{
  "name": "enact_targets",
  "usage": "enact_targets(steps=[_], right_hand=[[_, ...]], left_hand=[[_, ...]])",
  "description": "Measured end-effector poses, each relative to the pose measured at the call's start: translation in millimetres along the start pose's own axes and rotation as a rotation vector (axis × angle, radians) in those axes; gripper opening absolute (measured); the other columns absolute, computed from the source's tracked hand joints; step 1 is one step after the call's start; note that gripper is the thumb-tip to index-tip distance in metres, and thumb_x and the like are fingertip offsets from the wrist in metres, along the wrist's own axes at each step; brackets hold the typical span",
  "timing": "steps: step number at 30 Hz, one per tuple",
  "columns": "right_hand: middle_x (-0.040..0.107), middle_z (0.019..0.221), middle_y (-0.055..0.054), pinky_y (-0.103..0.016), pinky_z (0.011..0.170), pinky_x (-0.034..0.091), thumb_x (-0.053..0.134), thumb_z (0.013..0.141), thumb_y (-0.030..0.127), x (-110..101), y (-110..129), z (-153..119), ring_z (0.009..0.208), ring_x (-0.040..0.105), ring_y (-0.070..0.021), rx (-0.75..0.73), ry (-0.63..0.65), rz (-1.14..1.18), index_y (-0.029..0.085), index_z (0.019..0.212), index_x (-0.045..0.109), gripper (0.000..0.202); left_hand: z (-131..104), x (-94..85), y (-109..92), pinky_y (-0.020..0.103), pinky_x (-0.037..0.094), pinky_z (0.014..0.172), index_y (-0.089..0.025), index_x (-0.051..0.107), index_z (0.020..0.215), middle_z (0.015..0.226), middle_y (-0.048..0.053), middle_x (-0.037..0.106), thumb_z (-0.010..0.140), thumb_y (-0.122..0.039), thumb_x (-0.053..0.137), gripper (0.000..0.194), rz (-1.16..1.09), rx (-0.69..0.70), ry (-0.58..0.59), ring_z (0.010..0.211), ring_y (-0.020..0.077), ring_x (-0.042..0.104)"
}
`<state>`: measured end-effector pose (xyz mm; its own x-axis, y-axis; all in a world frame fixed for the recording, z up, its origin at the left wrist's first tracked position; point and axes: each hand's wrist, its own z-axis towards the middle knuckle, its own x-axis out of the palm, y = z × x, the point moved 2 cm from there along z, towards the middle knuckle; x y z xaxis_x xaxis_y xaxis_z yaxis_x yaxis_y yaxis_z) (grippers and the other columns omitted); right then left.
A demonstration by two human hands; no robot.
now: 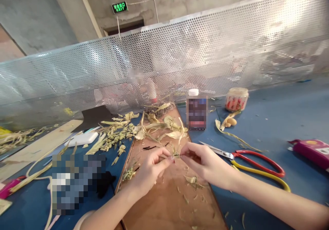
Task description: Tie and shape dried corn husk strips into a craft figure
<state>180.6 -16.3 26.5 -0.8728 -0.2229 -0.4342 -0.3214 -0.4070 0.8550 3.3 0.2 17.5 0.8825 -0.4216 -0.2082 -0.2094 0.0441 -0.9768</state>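
Observation:
Over a brown board [167, 202], my left hand [156, 165] and my right hand [205, 161] meet fingertip to fingertip. Both pinch a small piece of greenish dried plant [176, 154] between them, its details too small to make out. Pale dried husks [172, 125] lie on the board just beyond my fingers. Scissors [231, 155] with one red and one yellow handle rest on the blue table, partly behind my right forearm. A small green plant bit [128, 173] lies left of my left hand, and dry scraps are scattered on the board.
On the blue table [277, 113] a phone [196, 115] stands upright before a white-capped bottle, with a glass jar [236, 99] to its right. Dried plant stems [115, 134] and a white case [82, 138] lie left. A magenta box [312, 153] is far right. A perforated metal screen [164, 55] stands behind.

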Motion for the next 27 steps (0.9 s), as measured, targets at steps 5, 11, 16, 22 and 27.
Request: enact_targets(steps=[5,11,16,22,27], right_hand=[[0.045,0.061,0.004,-0.022,0.050,0.030,0.047,0.084,0.018,-1,3,1,0.055,0.036,-0.0105,-0.035,0.015,-0.100,0.018,0.078,0.059,0.014],[0.042,0.057,0.004,-0.023,0.048,0.028,0.048,0.086,0.025,1,-1,2,0.052,0.032,-0.0101,-0.011,0.042,-0.127,0.017,0.081,0.064,0.019],[0.039,0.055,0.005,-0.023,0.046,0.025,0.047,0.087,0.029,1,-2,2,0.051,0.029,-0.0102,0.034,0.011,-0.139,0.018,0.083,0.065,0.022],[0.042,0.059,0.003,-0.024,0.050,0.027,0.045,0.088,0.031,1,-5,4,0.055,0.031,-0.0116,0.030,0.047,-0.109,0.019,0.077,0.065,0.025],[0.044,0.062,0.002,-0.025,0.053,0.030,0.046,0.087,0.032,4,-10,5,0.058,0.034,-0.0128,0.072,0.025,-0.042,0.019,0.075,0.065,0.025]], left_hand=[[0,-3.4,4,0.021,0.016,0.041,-0.019,0.052,0.074,0.044,-0.010,0.029,0.083,-0.035,0.056,0.019,-0.039,-0.007,0.005,0.040,0.0064,0.022],[0,-3.9,1,0.022,0.015,0.041,-0.018,0.053,0.074,0.047,-0.009,0.030,0.083,-0.035,0.056,0.019,-0.023,0.004,0.020,0.041,0.0063,0.023],[1,-4.0,0,0.022,0.014,0.042,-0.019,0.052,0.074,0.050,-0.009,0.031,0.084,-0.036,0.055,0.020,0.004,0.018,0.027,0.042,0.0063,0.022],[2,-4.0,1,0.021,0.016,0.043,-0.019,0.052,0.075,0.046,-0.009,0.029,0.085,-0.040,0.051,0.023,0.072,0.025,0.030,0.041,0.0075,0.020],[2,-5.1,-4,0.022,0.017,0.044,-0.018,0.054,0.077,0.054,-0.007,0.035,0.087,-0.043,0.047,0.027,0.243,0.074,0.018,0.046,0.0080,0.025]])
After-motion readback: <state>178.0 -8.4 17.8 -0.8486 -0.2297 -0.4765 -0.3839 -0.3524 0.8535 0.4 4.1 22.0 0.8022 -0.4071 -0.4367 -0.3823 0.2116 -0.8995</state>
